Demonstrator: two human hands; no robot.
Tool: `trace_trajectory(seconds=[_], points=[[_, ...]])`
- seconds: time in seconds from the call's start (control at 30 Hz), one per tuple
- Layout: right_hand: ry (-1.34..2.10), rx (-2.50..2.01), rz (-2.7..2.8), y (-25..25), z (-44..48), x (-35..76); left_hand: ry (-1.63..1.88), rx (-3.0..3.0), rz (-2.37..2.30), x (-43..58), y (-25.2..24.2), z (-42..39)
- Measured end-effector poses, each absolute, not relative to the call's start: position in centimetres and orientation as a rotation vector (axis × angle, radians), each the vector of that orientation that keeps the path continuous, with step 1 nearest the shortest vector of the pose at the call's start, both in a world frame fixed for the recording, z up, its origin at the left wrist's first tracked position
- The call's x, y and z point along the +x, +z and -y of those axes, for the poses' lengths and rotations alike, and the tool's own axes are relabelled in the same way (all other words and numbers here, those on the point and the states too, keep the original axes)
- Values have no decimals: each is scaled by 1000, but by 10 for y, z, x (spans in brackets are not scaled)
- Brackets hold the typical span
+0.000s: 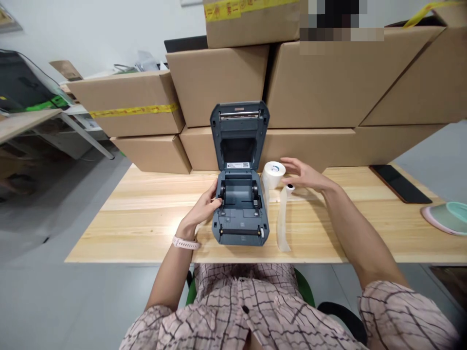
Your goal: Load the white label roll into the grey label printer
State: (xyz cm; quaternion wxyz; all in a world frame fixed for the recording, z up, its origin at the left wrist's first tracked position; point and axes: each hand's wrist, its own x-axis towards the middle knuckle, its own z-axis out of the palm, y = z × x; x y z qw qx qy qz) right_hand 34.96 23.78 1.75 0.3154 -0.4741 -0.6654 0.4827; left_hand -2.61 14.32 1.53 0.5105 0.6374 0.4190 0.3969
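Observation:
A dark grey label printer (239,221) stands on the wooden table with its lid (239,131) raised and its roll bay bare. My left hand (204,206) grips the printer's left side, the thumb over the rim and the fingers along the outside. To the right of the printer, a white label roll (274,176) stands on end. Beside it lies a small narrow roll (289,188) with a pale strip (282,226) trailing toward the table's front edge. My right hand (304,176) is open just right of both rolls, fingers apart; whether a fingertip touches either roll, I cannot tell.
Stacked cardboard boxes (314,87) form a wall along the back of the table (138,214). At the right lie a black phone (400,183) and a pale green and pink round item (447,218). Another desk (29,124) stands at the far left.

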Motion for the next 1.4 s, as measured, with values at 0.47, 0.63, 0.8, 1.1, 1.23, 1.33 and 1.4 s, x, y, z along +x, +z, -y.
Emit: trace_trajectory(seconds=[0.47, 0.63, 0.8, 1.1, 1.23, 1.33, 1.4], points=[[1384, -895, 1625, 86, -221, 299, 1015, 1481, -941, -25, 8, -143], [1053, -1023, 2254, 114, -204, 227, 1011, 1489, -918, -25, 8, -144], [748, -1141, 2778, 110, -205, 183, 1017, 1516, -944, -28, 5, -147], [766, -1102, 2907, 112, -211, 186, 1018, 1523, -923, -29, 3, -146], [785, -1099, 2929, 112, -214, 184, 1021, 1540, -936, -29, 3, -146], [774, -1122, 2953, 111, -215, 181, 1023, 1554, -943, -28, 5, -145], [744, -1149, 2989, 108, -216, 177, 1018, 1553, -952, -27, 7, -144]])
